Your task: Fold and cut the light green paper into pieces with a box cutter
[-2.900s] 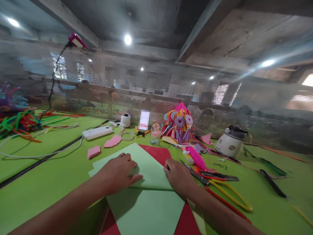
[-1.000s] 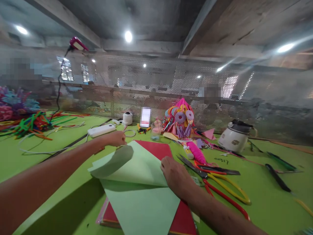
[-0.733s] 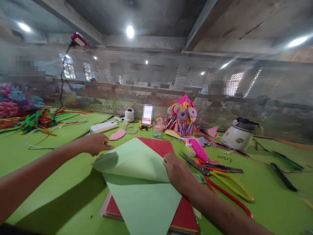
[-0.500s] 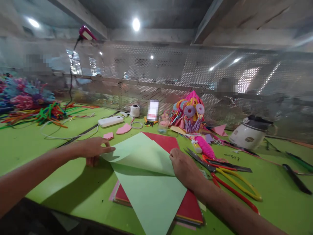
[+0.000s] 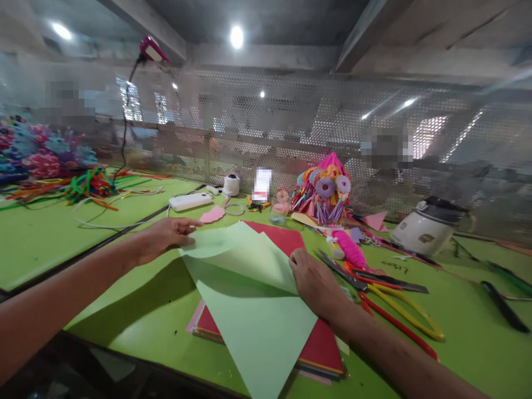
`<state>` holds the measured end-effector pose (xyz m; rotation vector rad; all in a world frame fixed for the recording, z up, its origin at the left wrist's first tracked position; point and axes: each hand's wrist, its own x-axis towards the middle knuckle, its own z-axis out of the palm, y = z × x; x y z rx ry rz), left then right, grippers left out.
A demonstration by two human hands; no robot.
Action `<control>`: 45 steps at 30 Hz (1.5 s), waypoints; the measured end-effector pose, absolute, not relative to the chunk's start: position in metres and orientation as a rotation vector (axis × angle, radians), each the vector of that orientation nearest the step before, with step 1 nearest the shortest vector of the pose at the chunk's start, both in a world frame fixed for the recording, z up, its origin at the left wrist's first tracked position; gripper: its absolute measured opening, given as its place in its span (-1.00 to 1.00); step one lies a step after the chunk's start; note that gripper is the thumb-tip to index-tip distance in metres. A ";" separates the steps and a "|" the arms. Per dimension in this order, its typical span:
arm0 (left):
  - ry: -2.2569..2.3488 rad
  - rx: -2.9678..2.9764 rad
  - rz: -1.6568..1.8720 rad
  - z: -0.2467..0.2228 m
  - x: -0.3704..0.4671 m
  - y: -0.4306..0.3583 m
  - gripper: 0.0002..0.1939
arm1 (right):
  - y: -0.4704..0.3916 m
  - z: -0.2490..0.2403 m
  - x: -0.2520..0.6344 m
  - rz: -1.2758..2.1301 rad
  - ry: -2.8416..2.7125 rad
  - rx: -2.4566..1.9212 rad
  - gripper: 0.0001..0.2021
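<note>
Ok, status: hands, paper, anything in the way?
Left hand at left corner of green paper. Right hand on its right edge. Upper layer bowed up, red stack beneath. Scissors beside right hand, off the paper.

Pale green paper (image 5: pixel 251 293), loosely folded over, left edge raised, lying askew on a red-topped stack (image 5: pixel 324 349)

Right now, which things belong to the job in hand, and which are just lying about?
In use:
green paper, between left hand and right hand
red stack beneath, apparently

Lying about:
scissors
pink paper
white jug
tasselled ornament
</note>
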<state>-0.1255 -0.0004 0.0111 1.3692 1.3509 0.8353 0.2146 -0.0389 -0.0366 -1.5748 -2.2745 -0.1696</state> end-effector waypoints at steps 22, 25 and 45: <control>1.048 1.441 0.329 0.021 -0.028 0.129 -0.58 | -0.046 -0.034 0.214 -0.143 -2.243 -1.579 -0.85; 1.023 1.488 0.335 0.022 -0.022 0.129 -0.58 | -0.045 -0.035 0.215 -0.124 -2.250 -1.539 -0.90; 1.098 2.298 -0.197 0.052 0.024 0.125 -0.85 | -0.043 -0.034 0.214 -0.144 -2.371 -1.527 -0.86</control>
